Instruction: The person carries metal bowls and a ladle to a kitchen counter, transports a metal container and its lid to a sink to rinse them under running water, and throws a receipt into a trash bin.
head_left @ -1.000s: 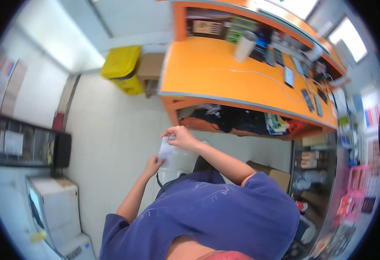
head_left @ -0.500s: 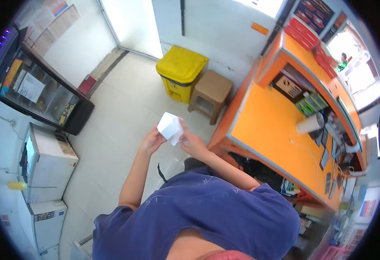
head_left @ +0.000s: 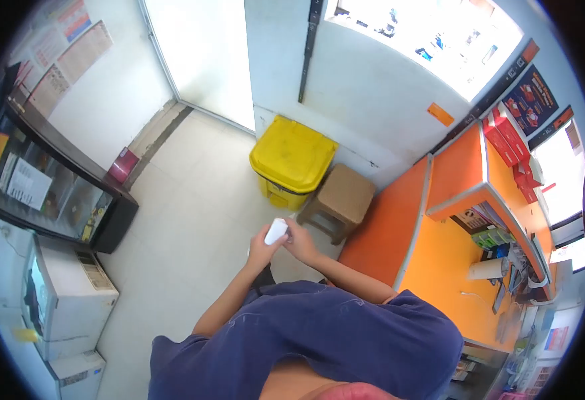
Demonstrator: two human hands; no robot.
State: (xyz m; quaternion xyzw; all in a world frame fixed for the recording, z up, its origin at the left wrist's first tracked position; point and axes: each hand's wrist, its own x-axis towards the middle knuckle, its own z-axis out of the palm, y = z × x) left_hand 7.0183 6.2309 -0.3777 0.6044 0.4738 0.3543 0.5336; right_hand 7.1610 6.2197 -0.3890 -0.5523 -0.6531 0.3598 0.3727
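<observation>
A small white piece of folded paper is held between both hands in front of my chest, above the tiled floor. My left hand grips it from the left with closed fingers. On the other side, the fingers of my right hand are closed on its right edge. The paper looks narrow and compact, and the hands partly cover it. Beyond the hands stand a yellow lidded bin and a brown plastic stool.
An orange counter stands on my right, with a white cylinder and cables on it. Red boxes sit on its upper shelf. To the left are a glass-fronted display cooler and white appliances. A bright door is ahead.
The paper, earlier spread wider, now shows as a smaller folded shape. Both hands have come closer together and nearer to my body. The camera view has tilted up, showing more of the window.
</observation>
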